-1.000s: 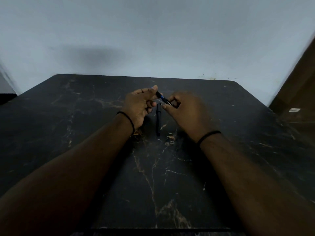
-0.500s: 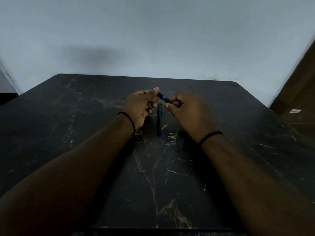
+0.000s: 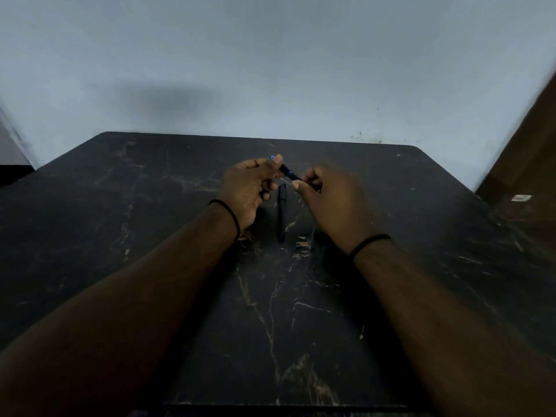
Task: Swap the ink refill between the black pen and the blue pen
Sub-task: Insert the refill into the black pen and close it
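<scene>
Table: we see a black table (image 3: 150,236) with thin gold and white lines like cracks. Its far corners are round.
Wall: we see a plain pale blue-grey wall (image 3: 270,55) behind the table. It has a soft dark shadow on the left and a few small dirty marks low on the right.
Brown thing: we see a brown wooden piece (image 3: 529,164) at the right edge, with a small white sticker (image 3: 521,198) on it.
</scene>
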A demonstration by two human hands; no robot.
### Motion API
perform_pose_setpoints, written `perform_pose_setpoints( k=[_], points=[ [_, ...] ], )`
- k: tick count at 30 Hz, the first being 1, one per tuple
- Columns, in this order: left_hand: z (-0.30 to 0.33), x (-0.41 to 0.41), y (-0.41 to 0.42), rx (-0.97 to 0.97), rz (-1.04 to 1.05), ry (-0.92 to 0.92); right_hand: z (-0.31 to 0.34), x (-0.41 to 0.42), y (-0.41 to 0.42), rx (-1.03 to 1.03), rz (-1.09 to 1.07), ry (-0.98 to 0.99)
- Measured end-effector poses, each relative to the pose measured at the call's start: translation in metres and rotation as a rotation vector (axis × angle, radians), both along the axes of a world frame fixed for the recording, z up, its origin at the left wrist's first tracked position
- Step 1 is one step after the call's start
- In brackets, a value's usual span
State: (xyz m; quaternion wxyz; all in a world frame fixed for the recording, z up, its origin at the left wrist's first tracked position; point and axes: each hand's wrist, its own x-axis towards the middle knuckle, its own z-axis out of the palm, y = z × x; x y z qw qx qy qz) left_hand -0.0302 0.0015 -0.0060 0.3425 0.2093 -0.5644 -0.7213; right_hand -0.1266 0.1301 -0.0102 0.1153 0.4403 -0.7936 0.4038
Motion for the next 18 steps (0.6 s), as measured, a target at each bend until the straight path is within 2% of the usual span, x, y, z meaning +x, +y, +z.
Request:
perform_pose_setpoints(
  k=[4,9,13,18],
  points=[
    [0.0000,-0.0005,0.0003,-0.008,-0.006,0.000,0.0041,0.0022,0.0001,0.073,0.006,0.026],
    [0.0000,-0.0023,0.0013,-0.013,0.014,0.007,0.0017,0.0052,0.0018,-0.051,0.074,-0.085],
    [-0.0013,-0.0028,0.0007,-0.014,0.009,0.003,0.0013,0.0056,0.0010,-0.059,0.023,-0.092],
    [-0.0028,-0.0038,-0.0014,-0.041,-0.003,0.009,0.0044,0.0061,0.0027,0.067,0.025,-0.056]
  ],
)
